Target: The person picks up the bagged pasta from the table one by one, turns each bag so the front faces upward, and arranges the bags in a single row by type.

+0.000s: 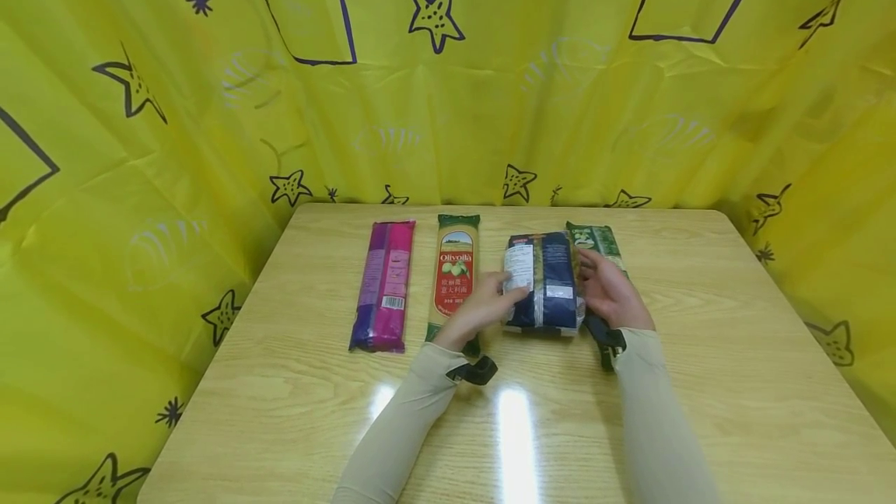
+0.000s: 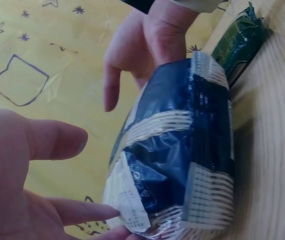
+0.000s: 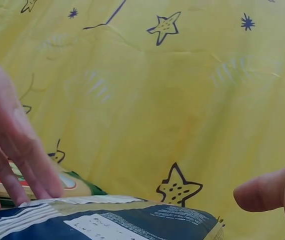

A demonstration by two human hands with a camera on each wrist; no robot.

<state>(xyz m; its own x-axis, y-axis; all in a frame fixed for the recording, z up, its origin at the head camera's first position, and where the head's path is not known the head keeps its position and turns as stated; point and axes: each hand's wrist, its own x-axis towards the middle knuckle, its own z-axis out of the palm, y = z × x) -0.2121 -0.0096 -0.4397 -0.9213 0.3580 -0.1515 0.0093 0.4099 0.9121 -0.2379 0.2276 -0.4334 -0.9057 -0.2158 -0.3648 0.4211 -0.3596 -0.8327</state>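
Tan-and-green long plastic packet (image 1: 453, 280): "Olivoilà" and "意大利面" on its red panel (image 1: 456, 267)
Dark-green plastic packet (image 1: 599, 242): "Oliv", rest unclear
Navy-blue pillow-shaped plastic packet (image 1: 558, 278): white label (image 1: 519, 264), print too small
Purple-and-pink long plastic packet (image 1: 382, 286): barcode (image 1: 393, 302), digits illegible

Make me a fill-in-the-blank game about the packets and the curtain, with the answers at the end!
1. The chunky packet between the left hand and the right hand is mostly dark ____.
2. The curtain behind the table is covered in drawings, and its main colour is ____.
3. In the head view, the long packet farthest left is pink and ____.
4. Counting every packet in the head view gives ____.

Missing words: blue; yellow; purple; four.
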